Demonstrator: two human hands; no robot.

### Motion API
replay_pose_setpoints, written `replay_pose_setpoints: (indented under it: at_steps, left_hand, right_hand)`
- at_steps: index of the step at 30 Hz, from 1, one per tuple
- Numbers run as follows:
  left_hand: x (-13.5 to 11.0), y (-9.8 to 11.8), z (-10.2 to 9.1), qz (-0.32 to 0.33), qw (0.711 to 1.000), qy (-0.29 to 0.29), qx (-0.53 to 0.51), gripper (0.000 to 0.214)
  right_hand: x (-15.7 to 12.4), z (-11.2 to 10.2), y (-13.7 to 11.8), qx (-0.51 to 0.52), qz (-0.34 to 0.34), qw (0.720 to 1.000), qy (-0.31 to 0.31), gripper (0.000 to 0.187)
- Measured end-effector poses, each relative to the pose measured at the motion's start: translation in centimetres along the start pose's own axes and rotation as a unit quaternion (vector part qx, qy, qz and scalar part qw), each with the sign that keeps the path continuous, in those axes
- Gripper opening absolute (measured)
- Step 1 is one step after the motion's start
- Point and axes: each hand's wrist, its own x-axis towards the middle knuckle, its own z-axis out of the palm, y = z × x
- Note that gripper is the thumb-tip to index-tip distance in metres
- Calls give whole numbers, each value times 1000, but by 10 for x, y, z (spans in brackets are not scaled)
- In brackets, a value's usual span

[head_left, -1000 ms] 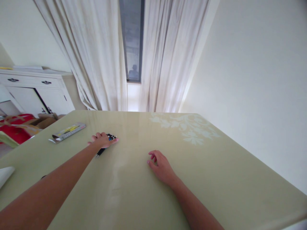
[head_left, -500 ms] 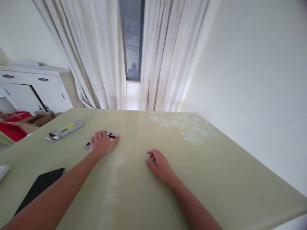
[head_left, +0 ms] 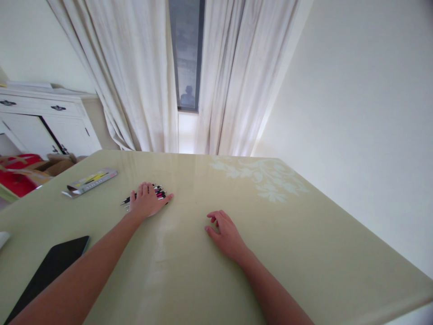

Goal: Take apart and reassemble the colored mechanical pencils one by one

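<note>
My left hand (head_left: pixel 146 203) lies palm down over a bunch of pens (head_left: pixel 160 193), its fingers outstretched and the thumb spread to the right. Dark and silvery pen tips poke out on the left of the hand, and dark barrels with a pink one show between thumb and fingers. The palm hides the rest of the bunch. My right hand (head_left: pixel 227 235) rests on its side on the tabletop, loosely curved, with a gap between thumb and fingers and nothing in it.
The pale green table (head_left: pixel 196 280) has a white floral pattern at the far right. An open pen box (head_left: pixel 91 181) lies at the far left, a black tablet-like slab (head_left: pixel 50 273) beside my left forearm. Beyond stand curtains (head_left: pixel 138 76), a white cabinet (head_left: pixel 67 122) and a red bag (head_left: pixel 20 176).
My left hand has shifted slightly right and its fingers have straightened and spread, with the pens under it fanned a little more. The right hand stays where it was.
</note>
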Motion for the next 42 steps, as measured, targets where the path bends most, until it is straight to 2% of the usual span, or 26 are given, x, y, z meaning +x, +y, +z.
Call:
replay_pose_setpoints:
  at_steps: [3, 10, 15, 17, 22, 28, 34, 36, 38, 42]
  left_hand:
    - [1, -1, -3, 22, 1000, -4, 0, 112]
    - [6, 4, -4, 18, 1000, 1, -10, 113]
    - [17, 4, -3, 145, 989, -26, -15, 88]
    - [19, 3, -2, 170, 985, -39, -13, 85]
    - [14, 3, -1, 148, 989, -25, -1, 92]
    - [3, 12, 4, 15, 999, 34, 8, 101]
    - [4, 18, -1, -32, 998, 60, 9, 93]
    - [-1, 23, -6, -25, 997, 77, 12, 90]
    - [-10, 28, -12, 8, 996, 89, 15, 83]
    - [-31, 32, -22, 96, 993, 63, 17, 49]
  right_hand:
    - [0, 0, -1, -3, 3, 1000, -4, 26]
    - [0, 0, -4, -12, 4, 1000, -6, 25]
    - [1, 0, -2, -19, 1, 1000, -10, 26]
    - [1, 0, -2, -18, 1, 1000, -12, 25]
    - [1, 0, -6, -17, 3, 1000, -19, 25]
    - [1, -1, -6, -18, 1, 1000, -22, 25]
    - [1, -2, -6, -12, 2, 1000, -19, 26]
    - [1, -2, -7, -13, -1, 1000, -20, 26]
    - [1, -2, -7, -15, -3, 1000, -21, 26]
    - [1, -3, -9, -18, -2, 999, -27, 27]
